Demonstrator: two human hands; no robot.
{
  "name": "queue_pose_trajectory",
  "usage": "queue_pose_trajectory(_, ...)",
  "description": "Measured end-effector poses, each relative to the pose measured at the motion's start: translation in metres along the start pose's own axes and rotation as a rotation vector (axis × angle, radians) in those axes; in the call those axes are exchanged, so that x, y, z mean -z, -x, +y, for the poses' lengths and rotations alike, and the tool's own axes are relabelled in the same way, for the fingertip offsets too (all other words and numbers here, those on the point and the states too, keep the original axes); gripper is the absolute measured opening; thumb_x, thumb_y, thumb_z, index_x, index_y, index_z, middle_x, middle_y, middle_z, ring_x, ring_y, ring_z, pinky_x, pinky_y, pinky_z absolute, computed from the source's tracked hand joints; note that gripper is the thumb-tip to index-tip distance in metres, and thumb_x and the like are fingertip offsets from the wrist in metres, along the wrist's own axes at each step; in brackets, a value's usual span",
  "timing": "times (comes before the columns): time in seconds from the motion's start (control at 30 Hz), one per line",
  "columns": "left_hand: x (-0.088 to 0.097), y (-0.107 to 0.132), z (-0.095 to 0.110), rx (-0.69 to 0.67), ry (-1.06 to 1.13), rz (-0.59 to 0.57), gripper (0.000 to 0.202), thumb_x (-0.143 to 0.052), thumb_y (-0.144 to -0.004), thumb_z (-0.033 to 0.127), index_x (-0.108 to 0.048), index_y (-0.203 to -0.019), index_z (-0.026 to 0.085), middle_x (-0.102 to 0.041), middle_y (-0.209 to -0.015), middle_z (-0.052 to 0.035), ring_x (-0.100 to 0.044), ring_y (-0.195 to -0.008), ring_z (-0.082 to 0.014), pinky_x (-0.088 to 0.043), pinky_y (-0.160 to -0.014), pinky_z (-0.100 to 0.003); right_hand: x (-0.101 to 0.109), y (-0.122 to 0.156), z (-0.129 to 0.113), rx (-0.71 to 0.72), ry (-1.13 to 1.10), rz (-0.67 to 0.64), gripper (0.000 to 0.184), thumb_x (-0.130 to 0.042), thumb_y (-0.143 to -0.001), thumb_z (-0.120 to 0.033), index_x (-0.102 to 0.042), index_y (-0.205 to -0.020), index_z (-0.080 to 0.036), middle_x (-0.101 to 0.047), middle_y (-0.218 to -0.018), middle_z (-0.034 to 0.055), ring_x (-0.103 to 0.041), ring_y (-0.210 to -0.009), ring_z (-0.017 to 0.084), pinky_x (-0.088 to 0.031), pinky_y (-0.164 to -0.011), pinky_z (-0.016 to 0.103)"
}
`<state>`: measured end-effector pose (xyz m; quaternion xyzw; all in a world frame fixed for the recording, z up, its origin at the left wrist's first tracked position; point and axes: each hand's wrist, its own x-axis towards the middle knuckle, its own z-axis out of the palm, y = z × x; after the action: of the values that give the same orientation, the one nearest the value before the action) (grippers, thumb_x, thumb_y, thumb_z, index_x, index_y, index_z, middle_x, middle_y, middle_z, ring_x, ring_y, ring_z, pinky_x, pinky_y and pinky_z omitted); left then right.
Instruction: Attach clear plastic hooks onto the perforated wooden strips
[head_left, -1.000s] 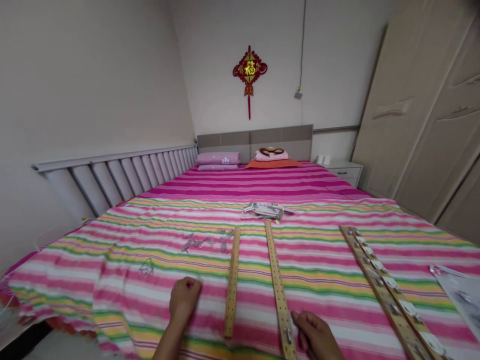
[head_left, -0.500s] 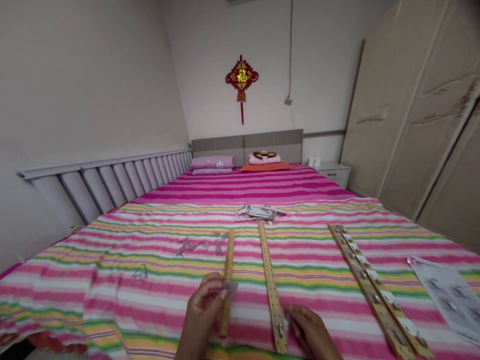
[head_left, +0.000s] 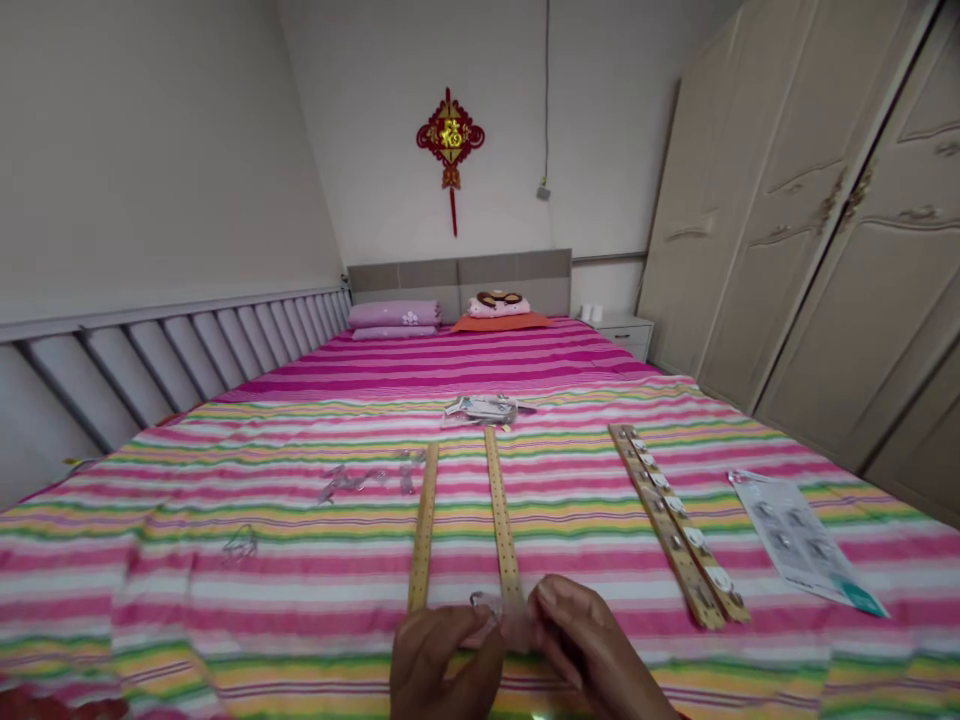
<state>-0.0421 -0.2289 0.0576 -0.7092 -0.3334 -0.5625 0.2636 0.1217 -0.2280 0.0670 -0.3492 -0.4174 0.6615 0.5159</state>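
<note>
My left hand (head_left: 448, 660) is closed in a pinch on a small clear plastic bag (head_left: 514, 625), at the near end of two narrow wooden strips with rows of holes. A small shiny metal piece (head_left: 475, 598) shows at its fingertips; whether it lies inside the bag is unclear. My right hand (head_left: 592, 645) has its thumb and fingers pressed together at the bag's right edge. The left wooden strip (head_left: 424, 525) runs away beyond my left hand. The second wooden strip (head_left: 501, 515) lies behind the bag, its near end hidden.
On the striped bedspread, several small clear packets (head_left: 371, 480) lie left of the strips, with a crumpled clear piece (head_left: 240, 543) farther left. A plastic-wrapped bundle (head_left: 484, 409) sits beyond. At right are two strips bearing metal pieces and white discs (head_left: 696, 540), and a blister pack (head_left: 799, 540).
My hands have come together over the near end of the second strip, the left moving right with the bag. My right hand now meets the bag. The view has turned right.
</note>
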Motion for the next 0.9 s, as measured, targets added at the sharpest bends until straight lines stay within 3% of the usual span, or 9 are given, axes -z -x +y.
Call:
queue_pose_trajectory(0.23, -0.005, 0.001, 0.000, 0.041, -0.023, -0.019, 0.015, -0.067, -0.077, 0.017, -0.071, -0.089, 0.025, -0.067, -0.086, -0.0043, -0.059, -0.082, -0.0168, -0.038, -0.080, -0.035, -0.003, 0.009, 0.008, 0.002, 0.065, 0.037, 0.036, -0.078, -0.064, -0.046, -0.058, -0.064, -0.016, -0.038, -0.045, -0.0086, -0.021, -0.038, 0.002, -0.012, -0.038, 0.020)
queue_pose_trajectory(0.53, -0.017, 0.008, 0.007, 0.074, -0.021, 0.007, 0.011, -0.065, -0.078, 0.021, -0.072, -0.085, 0.026, -0.068, -0.080, -0.0028, -0.056, -0.077, -0.0154, -0.032, -0.085, -0.036, -0.007, 0.004, 0.025, 0.046, 0.067, 0.204, 0.036, -0.076, -0.063, -0.051, -0.066, -0.067, -0.017, -0.052, -0.050, -0.0032, -0.026, -0.036, 0.004, -0.020, -0.034, 0.020)
queue_pose_trajectory(0.77, -0.027, 0.012, 0.011, 0.118, 0.038, -0.031, 0.010, -0.062, -0.080, 0.019, -0.069, -0.078, 0.026, -0.069, -0.079, -0.0015, -0.057, -0.078, -0.0144, -0.031, -0.090, -0.035, -0.007, -0.006, 0.027, 0.011, -0.055, 0.297, 0.035, -0.078, -0.056, -0.046, -0.061, -0.059, -0.016, -0.050, -0.047, -0.0040, -0.030, -0.037, 0.004, -0.019, -0.038, 0.019)
queue_pose_trajectory(0.9, -0.032, 0.012, 0.011, 0.169, 0.054, -0.140, 0.006, -0.064, -0.079, 0.027, -0.069, -0.081, 0.028, -0.070, -0.090, -0.0011, -0.058, -0.086, -0.0167, -0.028, -0.096, -0.037, 0.001, -0.016, 0.027, 0.010, -0.102, 0.291, 0.029, -0.075, -0.057, -0.039, -0.057, -0.058, -0.016, -0.050, -0.049, -0.0036, -0.039, -0.044, 0.007, -0.025, -0.042, 0.019)
